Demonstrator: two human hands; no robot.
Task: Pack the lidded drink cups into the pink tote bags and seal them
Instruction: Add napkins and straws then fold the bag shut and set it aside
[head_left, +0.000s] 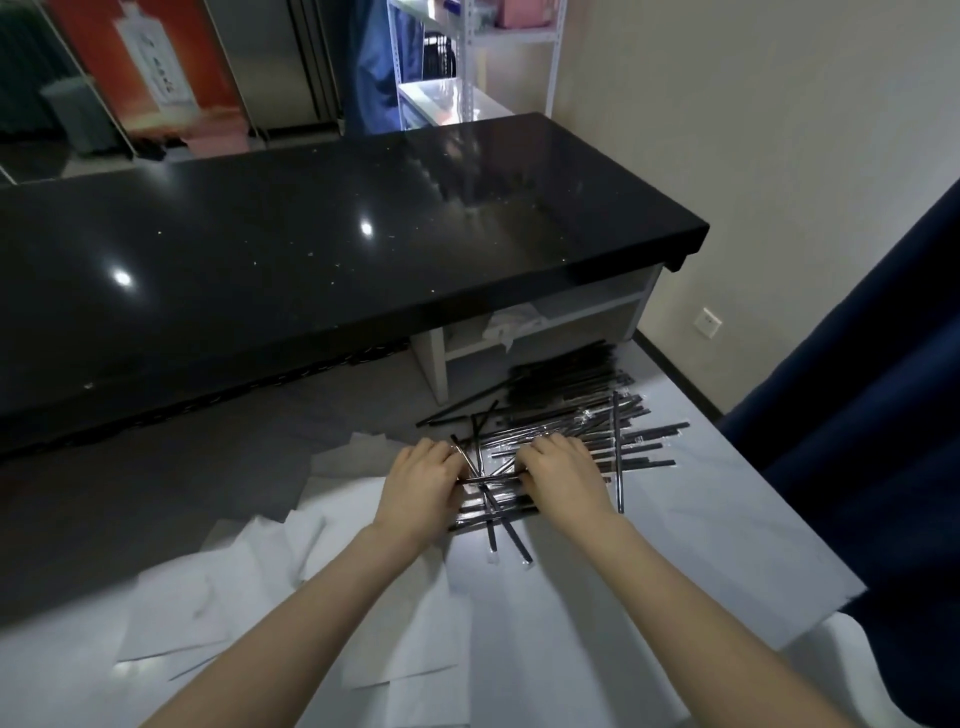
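White paper sheets (218, 587) are lying scattered at the near left of the white table (701, 545); the left hand (421, 483) is curling its fingers round wrapped black straws (608, 415) piled mid-table, near the far black counter (311, 234); the right hand (563, 473), just beside it, is gripping straws in the same pile; a dark blue cloth (857, 415) is hanging at right.

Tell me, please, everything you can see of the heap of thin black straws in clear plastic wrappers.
The long thin black straws, each in a shiny clear plastic wrapper, lie in a loose heap on the white tabletop. Most run roughly parallel; several near ones cross at angles. The left hand and right hand reach into the near end, fingers curled over some straws. A darker bundle lies at the far end.
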